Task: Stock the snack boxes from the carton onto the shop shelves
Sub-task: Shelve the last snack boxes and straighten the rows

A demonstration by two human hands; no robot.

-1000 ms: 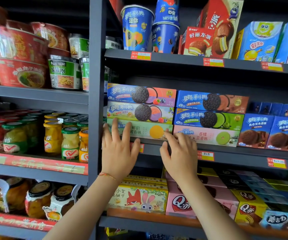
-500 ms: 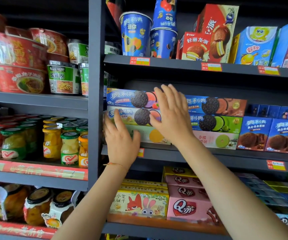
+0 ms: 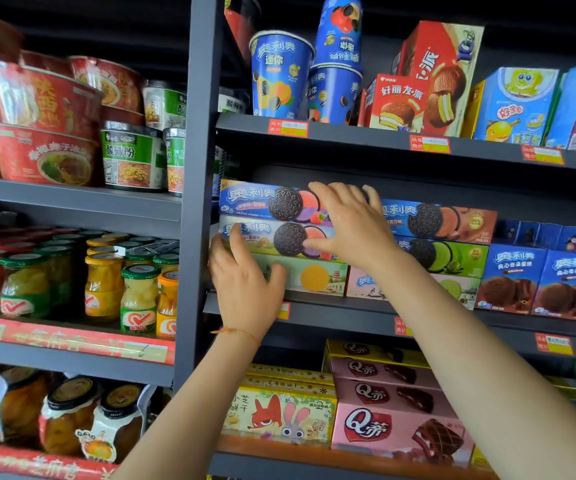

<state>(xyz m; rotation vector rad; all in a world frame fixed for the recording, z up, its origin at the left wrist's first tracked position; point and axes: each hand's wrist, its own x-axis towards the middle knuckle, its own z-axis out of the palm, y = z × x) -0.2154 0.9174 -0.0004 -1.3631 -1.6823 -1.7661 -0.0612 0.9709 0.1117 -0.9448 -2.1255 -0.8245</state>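
Note:
A stack of three flat cookie boxes sits at the left end of the middle shelf (image 3: 314,308): a blue top box (image 3: 262,200), a blue-green middle box (image 3: 272,239) and a pale green bottom box (image 3: 314,278). My left hand (image 3: 241,278) lies with straight fingers against the left end of the middle and bottom boxes. My right hand (image 3: 352,223) covers the right end of the top two boxes, fingers spread on the top box and thumb on the middle one. A second stack of three boxes (image 3: 446,237) stands just to the right. The carton is out of view.
A dark upright post (image 3: 196,188) borders the stack on the left. Blue cookie cups (image 3: 279,74) and red pie boxes (image 3: 418,84) fill the shelf above. Blue boxes (image 3: 539,282) stand to the right. Pink boxes (image 3: 394,420) lie below. Jars (image 3: 106,285) and noodle bowls (image 3: 47,126) fill the left bay.
My right hand rose from the shelf edge to the right end of the upper boxes. My left hand moved up slightly along the stack's left end.

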